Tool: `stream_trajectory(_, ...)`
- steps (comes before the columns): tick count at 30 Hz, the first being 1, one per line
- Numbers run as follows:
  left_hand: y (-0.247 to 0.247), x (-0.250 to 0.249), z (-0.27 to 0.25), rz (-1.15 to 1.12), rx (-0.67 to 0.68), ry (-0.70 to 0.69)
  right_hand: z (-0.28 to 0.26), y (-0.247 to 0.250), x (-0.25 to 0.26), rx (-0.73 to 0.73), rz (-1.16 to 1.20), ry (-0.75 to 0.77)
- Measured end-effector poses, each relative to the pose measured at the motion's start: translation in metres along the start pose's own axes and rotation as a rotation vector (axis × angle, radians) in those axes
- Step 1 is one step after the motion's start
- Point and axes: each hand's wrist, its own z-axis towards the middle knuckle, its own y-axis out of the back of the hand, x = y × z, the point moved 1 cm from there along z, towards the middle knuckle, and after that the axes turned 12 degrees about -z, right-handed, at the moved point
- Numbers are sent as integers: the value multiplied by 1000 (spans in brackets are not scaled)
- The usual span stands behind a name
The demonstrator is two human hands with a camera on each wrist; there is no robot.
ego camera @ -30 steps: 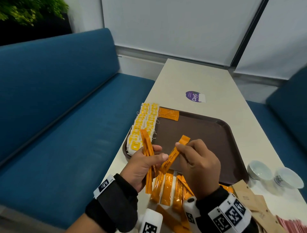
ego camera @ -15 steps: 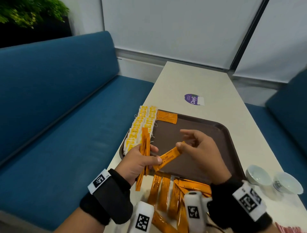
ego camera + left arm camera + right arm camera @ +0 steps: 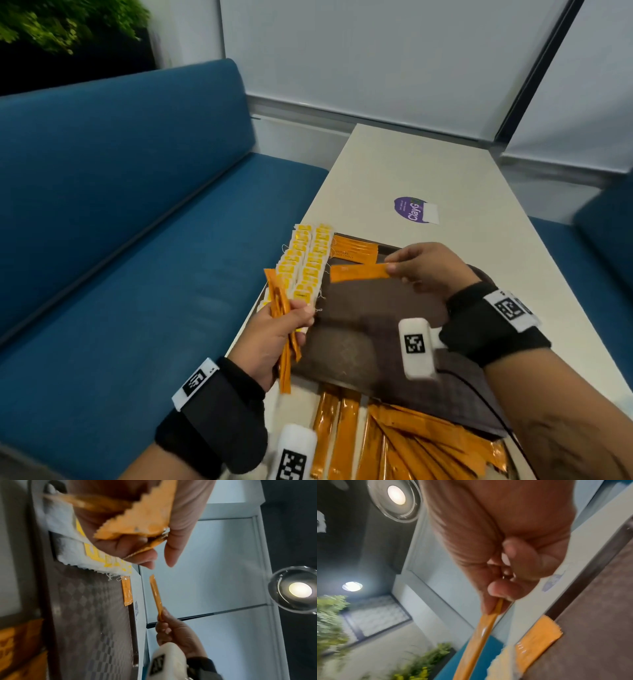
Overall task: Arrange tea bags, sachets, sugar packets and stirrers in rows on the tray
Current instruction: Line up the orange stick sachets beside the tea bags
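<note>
One sachet (image 3: pixel 359 272) between right-hand fingertips (image 3: pixel 394 266)

We face a long cream bench (image 3: pixel 428 171) that runs away from us toward a pale wall of roller blinds (image 3: pixel 376 51), parted by a dark slanting window frame (image 3: pixel 534 68). On the left we see a blue upholstered sofa (image 3: pixel 120 205), its backrest rising beside the bench; on the right a second blue seat (image 3: pixel 603 240) shows at the edge. Green foliage (image 3: pixel 68 24) fills the far left corner above the sofa. A purple sticker (image 3: pixel 411 209) lies on the far part of the bench. In the wrist views we see a dark ceiling with a round recessed lamp (image 3: pixel 396 494), lit, and a second lamp (image 3: pixel 352 586) farther off.
</note>
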Motion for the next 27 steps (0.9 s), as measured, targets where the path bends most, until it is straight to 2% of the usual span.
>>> stream_trajectory(3,10,7,1,-47,-10,90,44,-4,-16,-146,52,-149)
stream_trajectory(9,18,20,2,-87,9,176,97,-28,-20,-56,-18,-267)
stream_trajectory(14,21,19,7,-97,2,167,122,-41,-26,-46,-30,-195)
stream_trajectory(22,21,22,7,-105,31,184,133,-47,-31,-104,-76,-228)
stream_trajectory(27,20,25,5,-95,50,190,132,-44,-27,-147,-342,-271)
